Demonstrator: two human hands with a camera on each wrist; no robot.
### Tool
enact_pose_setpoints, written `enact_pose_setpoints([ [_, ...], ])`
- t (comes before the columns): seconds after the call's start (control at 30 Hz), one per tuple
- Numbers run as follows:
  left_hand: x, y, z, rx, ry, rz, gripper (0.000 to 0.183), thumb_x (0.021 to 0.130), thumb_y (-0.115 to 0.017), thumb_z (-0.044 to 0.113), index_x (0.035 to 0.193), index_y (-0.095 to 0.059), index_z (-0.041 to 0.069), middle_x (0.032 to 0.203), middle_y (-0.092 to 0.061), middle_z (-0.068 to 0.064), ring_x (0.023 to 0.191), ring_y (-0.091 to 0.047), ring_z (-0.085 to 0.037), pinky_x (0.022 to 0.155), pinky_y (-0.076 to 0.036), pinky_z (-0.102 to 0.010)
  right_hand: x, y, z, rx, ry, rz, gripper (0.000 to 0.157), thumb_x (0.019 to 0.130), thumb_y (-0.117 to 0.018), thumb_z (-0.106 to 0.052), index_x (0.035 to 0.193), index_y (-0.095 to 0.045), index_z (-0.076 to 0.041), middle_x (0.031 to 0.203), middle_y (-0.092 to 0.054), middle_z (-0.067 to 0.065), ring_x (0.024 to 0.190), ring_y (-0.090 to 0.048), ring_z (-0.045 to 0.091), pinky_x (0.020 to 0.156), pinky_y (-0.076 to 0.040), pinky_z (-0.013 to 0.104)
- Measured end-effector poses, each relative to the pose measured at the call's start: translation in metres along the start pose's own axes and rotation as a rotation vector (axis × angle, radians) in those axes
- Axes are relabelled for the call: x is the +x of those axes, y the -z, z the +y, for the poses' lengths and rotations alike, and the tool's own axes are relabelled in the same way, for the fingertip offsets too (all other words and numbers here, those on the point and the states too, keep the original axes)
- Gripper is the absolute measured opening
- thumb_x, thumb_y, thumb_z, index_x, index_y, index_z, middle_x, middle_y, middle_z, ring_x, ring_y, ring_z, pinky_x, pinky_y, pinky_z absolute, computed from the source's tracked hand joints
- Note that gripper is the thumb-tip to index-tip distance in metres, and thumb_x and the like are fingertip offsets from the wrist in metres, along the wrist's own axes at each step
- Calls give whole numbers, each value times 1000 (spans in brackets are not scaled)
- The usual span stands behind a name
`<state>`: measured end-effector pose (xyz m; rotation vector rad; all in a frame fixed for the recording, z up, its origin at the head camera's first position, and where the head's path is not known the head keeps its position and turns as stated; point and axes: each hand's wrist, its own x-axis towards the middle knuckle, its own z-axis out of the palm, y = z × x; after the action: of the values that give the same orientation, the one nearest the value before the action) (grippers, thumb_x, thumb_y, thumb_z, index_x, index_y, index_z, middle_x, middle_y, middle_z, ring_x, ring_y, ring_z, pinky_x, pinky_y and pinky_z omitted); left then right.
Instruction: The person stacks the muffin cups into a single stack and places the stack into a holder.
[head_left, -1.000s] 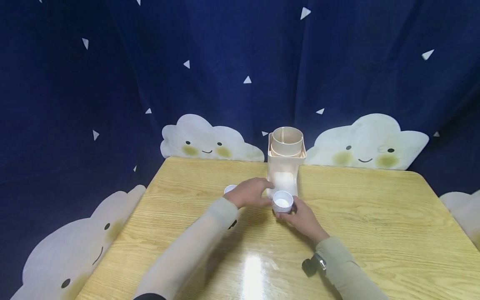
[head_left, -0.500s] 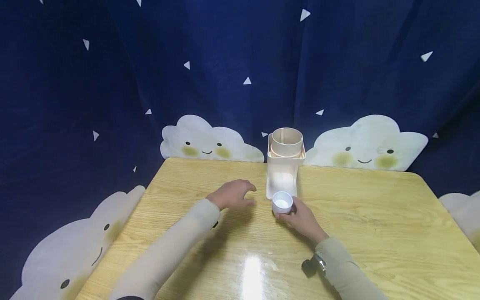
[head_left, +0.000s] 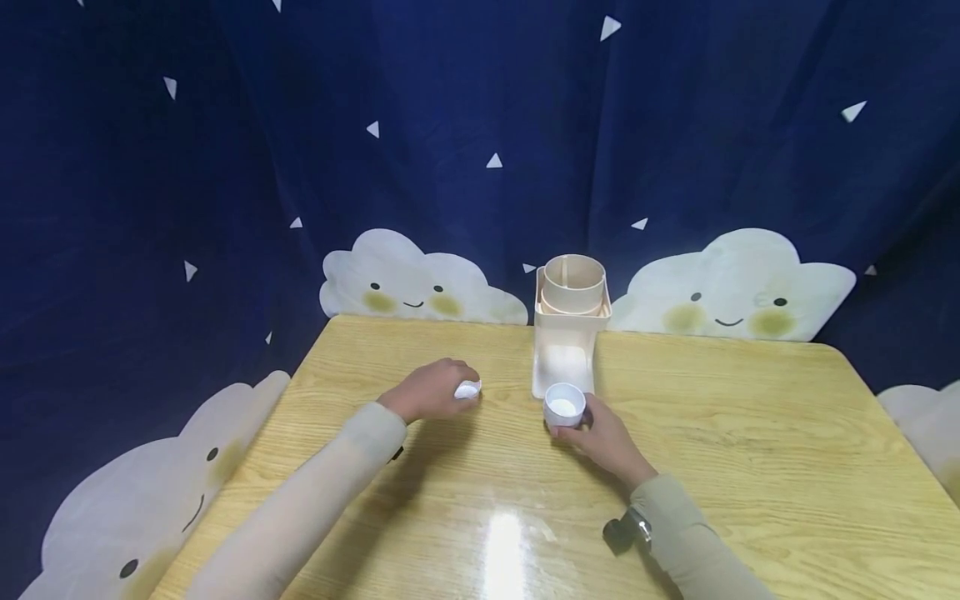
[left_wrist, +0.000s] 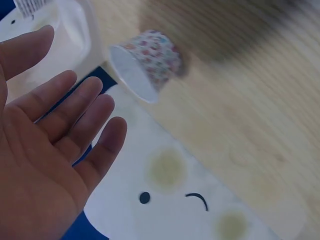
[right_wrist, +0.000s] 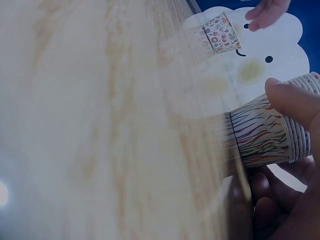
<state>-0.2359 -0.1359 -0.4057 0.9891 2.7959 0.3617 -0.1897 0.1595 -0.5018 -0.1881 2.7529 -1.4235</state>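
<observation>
My right hand (head_left: 609, 439) grips a stack of nested paper cups (head_left: 565, 406) just in front of the cup holder. In the right wrist view the stack (right_wrist: 262, 131) shows wavy coloured stripes and several rims, with the thumb (right_wrist: 290, 100) along its side. My left hand (head_left: 431, 389) is over a single paper cup (head_left: 467, 390) on the table, overlapping it in the head view. That floral-printed cup (left_wrist: 155, 60) appears apart from the spread left fingers (left_wrist: 112, 135) in the left wrist view.
A beige cup holder (head_left: 566, 325) with a round open tube on top stands at the table's back edge. The wooden table (head_left: 750, 433) spreads around both hands. Behind it hangs a dark blue curtain (head_left: 450, 83) with cloud figures.
My left hand has moved left, away from the holder and the stack, over to the single cup. The right hand keeps its grip on the stack in the same place.
</observation>
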Motion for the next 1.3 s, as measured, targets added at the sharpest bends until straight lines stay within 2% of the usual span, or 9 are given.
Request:
enact_pose_setpoints([
  [0.07,-4,-1,-5,-10,19,18,29,93,-63,25,114,-69,6,117,-69,-13,107,-63,-27,88,-54,-43,0,0,0,8,-7,-4,66,79,-82,-27,132,-53,1,132,-62,23,126,-57,41,108,-43,57],
  [0.27,-15,-5,-15,18,134,25,49,91,-67,33,130,-62,4,137,-60,-15,130,-52,-35,108,-46,-49,0,2,0,14,-11,-4,67,79,-82,-27,133,-53,0,132,-62,22,126,-57,40,108,-43,56],
  [0.47,-19,-10,-20,19,175,-20,60,91,-67,38,138,-55,3,143,-54,-18,133,-51,-38,111,-44,-51,-1,2,0,2,-2,2,66,80,-81,-28,132,-53,0,132,-62,22,125,-57,40,108,-44,56],
  [0.9,-19,-18,-26,-37,219,-78,65,89,-71,35,142,-51,4,146,-52,-19,136,-48,-37,116,-39,-49,0,2,1,2,-11,-2,66,80,-81,-30,133,-53,-1,133,-62,21,126,-56,39,108,-43,57],
  [1.3,-15,-22,-26,-7,188,-8,60,89,-72,33,137,-55,2,140,-58,-18,130,-54,-36,111,-45,-47,-2,2,-2,-11,-4,-2,67,80,-81,-30,132,-53,0,132,-62,23,124,-58,41,107,-45,57],
])
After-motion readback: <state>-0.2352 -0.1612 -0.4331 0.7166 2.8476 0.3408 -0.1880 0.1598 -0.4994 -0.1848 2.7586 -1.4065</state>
